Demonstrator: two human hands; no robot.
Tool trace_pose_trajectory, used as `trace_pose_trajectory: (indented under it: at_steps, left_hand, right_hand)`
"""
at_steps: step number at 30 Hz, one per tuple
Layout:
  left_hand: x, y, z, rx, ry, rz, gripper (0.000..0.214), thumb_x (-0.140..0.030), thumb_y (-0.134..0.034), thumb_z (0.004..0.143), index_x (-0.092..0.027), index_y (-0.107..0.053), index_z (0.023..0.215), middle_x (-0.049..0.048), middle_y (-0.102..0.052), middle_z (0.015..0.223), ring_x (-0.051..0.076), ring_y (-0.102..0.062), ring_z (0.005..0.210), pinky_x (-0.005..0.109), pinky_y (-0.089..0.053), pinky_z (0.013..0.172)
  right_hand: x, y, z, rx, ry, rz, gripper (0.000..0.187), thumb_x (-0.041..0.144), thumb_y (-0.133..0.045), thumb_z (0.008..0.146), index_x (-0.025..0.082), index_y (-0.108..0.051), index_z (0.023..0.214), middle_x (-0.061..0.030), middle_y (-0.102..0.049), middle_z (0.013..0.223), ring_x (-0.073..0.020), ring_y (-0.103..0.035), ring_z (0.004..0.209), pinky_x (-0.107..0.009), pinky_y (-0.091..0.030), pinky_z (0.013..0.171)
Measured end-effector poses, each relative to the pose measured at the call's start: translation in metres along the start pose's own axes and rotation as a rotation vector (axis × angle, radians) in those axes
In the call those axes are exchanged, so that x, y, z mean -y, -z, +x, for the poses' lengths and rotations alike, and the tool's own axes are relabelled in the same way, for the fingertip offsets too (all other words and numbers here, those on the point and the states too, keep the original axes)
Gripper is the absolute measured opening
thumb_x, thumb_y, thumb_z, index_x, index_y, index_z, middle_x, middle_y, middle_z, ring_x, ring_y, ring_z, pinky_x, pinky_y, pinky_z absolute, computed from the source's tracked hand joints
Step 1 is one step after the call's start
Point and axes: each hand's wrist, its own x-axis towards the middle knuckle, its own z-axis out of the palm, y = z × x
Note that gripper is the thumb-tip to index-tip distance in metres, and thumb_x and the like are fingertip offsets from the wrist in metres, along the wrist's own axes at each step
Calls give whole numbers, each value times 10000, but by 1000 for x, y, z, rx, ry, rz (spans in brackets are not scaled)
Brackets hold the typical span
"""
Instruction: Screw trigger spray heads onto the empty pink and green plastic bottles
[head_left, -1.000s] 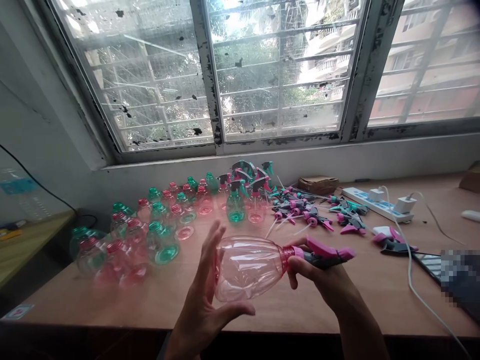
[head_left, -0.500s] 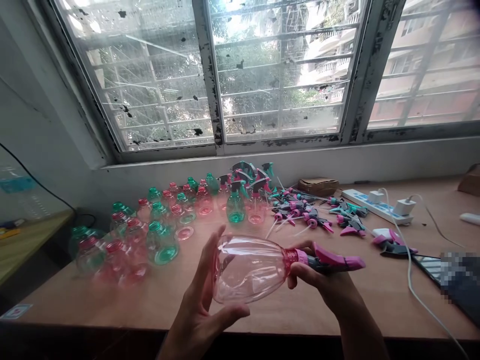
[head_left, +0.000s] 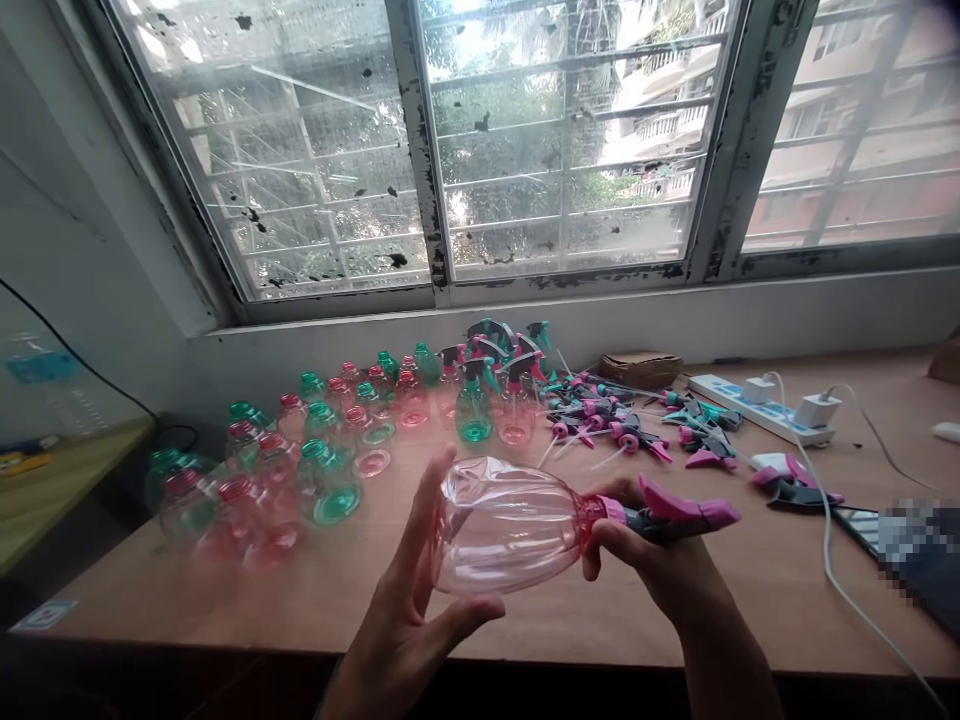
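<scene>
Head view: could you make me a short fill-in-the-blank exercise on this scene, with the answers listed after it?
1. The right hand holds the pink bottle near its neck, with the base toward the ____ hand.
2. The trigger of its spray head is ____, not green.
3. The loose spray heads lie to the ____ of the standing bottles.
4. The power strip has ____ white adapters plugged in.

Missing words: left; pink; right; two.

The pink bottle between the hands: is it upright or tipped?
The bottle is tipped sideways: base at the left hand, spray head at the right hand.
</scene>
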Motion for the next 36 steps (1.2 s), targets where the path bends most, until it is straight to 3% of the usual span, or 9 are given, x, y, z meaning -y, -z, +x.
trace_pose_trajectory:
  at_steps: [4,8,11,14,18,21,26,32,36]
  left_hand:
    - [-4,-5,2,-31,140,-80,1119,-335,-865,799,-504,-115,1613,15,-237,1733,403,-337,1532,587,-315,1220]
    - [-9,-8,6,-78,130,-50,987,-411,-833,819,-328,-273,1628,117,-423,1646,419,-392,1502,543,-370,1214]
    - [-10,-8,3,-83,-14,84,958,-298,-879,778,-440,-362,1572,27,-270,1723,401,-257,1565,543,-314,1241]
    - [-9,-10,-1,-111,15,111,992,-301,-874,787,-550,-300,1558,-41,-139,1753,398,-212,1579,597,-262,1242]
    - [-13,-16,3,-197,46,25,1126,-492,-913,694,-477,-247,1602,31,-269,1723,434,-284,1549,610,-264,1239]
    - [-16,-19,7,-216,-52,63,873,-475,-835,805,-395,-407,1561,52,-393,1668,390,-302,1552,526,-296,1255]
    - [-15,-21,3,-144,-159,119,883,-262,-806,871,-582,-319,1535,-89,-194,1738,321,-171,1601,516,-230,1283]
    - [-12,-19,9,-222,48,56,969,-673,-778,756,-370,-372,1583,84,-420,1649,441,-403,1488,594,-367,1209]
    - [-11,-14,7,-198,26,171,824,-434,-800,854,-467,-373,1558,-1,-357,1690,369,-326,1547,540,-334,1238]
  right_hand:
    - [1,-2,-1,6,-36,-31,333,492,-860,798,195,-732,877,-25,-764,596,-226,-693,588,-322,-505,580]
    - [2,-2,-4,6,-48,-62,325,471,-870,789,195,-727,880,-26,-767,595,-236,-707,589,-320,-509,565]
    - [0,2,-4,30,-47,-26,359,499,-875,772,192,-722,878,-25,-761,575,-225,-682,536,-310,-479,534]
    - [0,4,-3,43,-35,7,349,502,-863,787,197,-715,870,-19,-753,551,-207,-655,511,-299,-461,535]
    - [3,0,-5,35,-1,-1,290,396,-900,775,210,-710,892,-8,-766,584,-197,-667,537,-265,-447,524]
    - [2,-1,-6,65,-15,51,306,391,-912,765,210,-707,903,-4,-769,585,-182,-656,510,-252,-424,514]
    - [-2,4,-4,99,-42,146,341,499,-849,815,200,-704,895,11,-740,536,-173,-624,463,-291,-418,573]
    - [8,-5,-5,-30,-21,-27,289,362,-914,743,218,-709,886,24,-725,594,-188,-645,525,-274,-449,508]
    - [6,-7,-1,-51,-9,-13,214,351,-855,808,211,-704,864,40,-693,550,-168,-624,537,-283,-464,582]
